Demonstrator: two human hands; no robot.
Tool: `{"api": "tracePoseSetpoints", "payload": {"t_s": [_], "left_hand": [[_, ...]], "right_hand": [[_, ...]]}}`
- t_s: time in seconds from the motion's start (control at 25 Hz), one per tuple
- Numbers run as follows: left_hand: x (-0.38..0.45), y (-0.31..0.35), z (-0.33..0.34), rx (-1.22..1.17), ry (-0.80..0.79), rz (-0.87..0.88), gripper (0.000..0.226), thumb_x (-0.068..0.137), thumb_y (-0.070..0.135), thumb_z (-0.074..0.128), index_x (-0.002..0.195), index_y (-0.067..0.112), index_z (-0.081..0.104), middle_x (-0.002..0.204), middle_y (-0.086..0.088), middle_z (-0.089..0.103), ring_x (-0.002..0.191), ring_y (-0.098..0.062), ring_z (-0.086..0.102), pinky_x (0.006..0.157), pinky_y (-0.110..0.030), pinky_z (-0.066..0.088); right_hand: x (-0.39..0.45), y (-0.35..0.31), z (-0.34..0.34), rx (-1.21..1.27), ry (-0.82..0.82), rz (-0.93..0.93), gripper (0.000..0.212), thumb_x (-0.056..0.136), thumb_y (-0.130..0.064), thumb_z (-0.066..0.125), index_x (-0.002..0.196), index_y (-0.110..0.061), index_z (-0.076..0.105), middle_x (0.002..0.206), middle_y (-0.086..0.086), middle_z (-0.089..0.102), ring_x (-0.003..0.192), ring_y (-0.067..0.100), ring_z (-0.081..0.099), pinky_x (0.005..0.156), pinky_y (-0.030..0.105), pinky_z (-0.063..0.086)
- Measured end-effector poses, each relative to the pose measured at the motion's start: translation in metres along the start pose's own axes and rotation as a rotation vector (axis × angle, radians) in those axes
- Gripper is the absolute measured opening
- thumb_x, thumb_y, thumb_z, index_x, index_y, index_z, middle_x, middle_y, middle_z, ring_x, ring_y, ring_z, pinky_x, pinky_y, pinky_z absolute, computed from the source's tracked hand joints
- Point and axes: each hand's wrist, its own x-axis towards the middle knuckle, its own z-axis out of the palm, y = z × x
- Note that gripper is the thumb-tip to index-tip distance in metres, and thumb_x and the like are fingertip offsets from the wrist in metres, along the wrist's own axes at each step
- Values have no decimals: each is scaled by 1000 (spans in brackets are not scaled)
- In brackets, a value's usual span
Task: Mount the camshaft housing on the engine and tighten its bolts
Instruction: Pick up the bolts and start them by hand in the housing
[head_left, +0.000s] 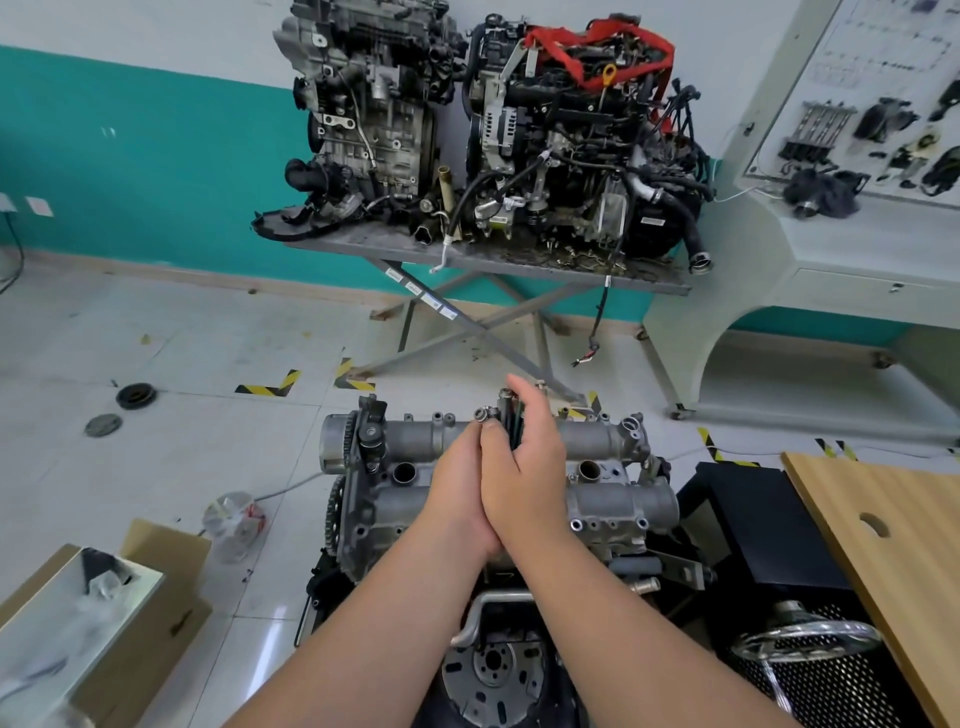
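Note:
The grey cast camshaft housing (618, 499) lies on top of the engine (498, 665) in the lower middle of the view, with a chain sprocket (335, 512) at its left end. Both my hands are held together above its middle. A bundle of long dark bolts (511, 423) stands upright between them, heads up. My left hand (460, 493) cups the bundle from the left, and my right hand (524, 467) wraps it from the right with the thumb across the front. My palms hide the bolt shanks and the housing's centre.
Two complete engines (483, 130) sit on a scissor-leg metal table (519, 260) at the back. A wooden board (883, 545) and a black box (753, 519) lie to the right, an open cardboard box (104, 623) at lower left. A white display console (831, 260) stands at right.

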Motion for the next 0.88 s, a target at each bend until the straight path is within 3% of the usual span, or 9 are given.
{"api": "tracePoseSetpoints", "payload": {"t_s": [0.12,0.32,0.44,0.52,0.64,0.76,0.8,0.88], "left_hand": [[2,3,1,-18,-14,12,26,100,28,48,95,13,69,83,-6,70,78,-20,68,73,-33,52],[6,0,6,-18,16,-2,26,100,30,50,95,13,69,84,-6,72,73,-19,71,63,-30,54],[12,-4,6,-37,30,9,28,100,30,47,102,12,69,91,-8,72,84,-23,70,73,-34,54],[14,-8,6,-54,28,5,29,100,31,46,100,13,69,90,-8,71,85,-22,69,76,-34,53],[16,-11,10,-69,-7,6,30,100,31,46,94,15,72,89,-6,69,83,-20,69,74,-31,54],[20,-13,13,-71,-46,-28,26,89,30,52,96,18,74,99,-4,70,84,-18,69,72,-27,54],[22,-15,13,-38,-29,-48,25,86,32,54,99,22,73,100,-1,67,81,-15,65,69,-25,48],[27,-21,11,41,34,-83,16,89,37,51,92,26,63,81,5,56,60,-9,45,55,-21,30]], "right_hand": [[4,-2,2,-135,58,-64,39,98,-10,53,135,-18,56,117,-18,49,115,0,42,108,28,29],[9,1,-3,-256,80,-5,32,101,-19,52,132,-20,61,112,-18,52,124,13,46,102,25,17],[8,5,-6,-183,99,-8,30,102,-22,51,129,-18,64,106,-22,52,118,14,51,110,36,29],[7,10,-7,-87,105,-3,29,103,-17,50,127,-16,66,113,-13,62,116,13,55,108,41,40],[6,15,-12,-13,112,-1,30,102,-10,51,126,-15,67,118,-1,68,110,4,58,104,35,46],[11,12,-20,30,147,-14,29,103,-12,48,125,-20,65,110,-17,69,106,3,62,99,31,49],[14,10,-23,62,161,-17,28,104,-15,47,123,-25,64,106,-24,69,101,2,63,95,27,51],[23,8,-34,157,188,-6,27,103,-19,46,115,-38,60,103,-28,69,92,-3,64,83,17,51]]}}
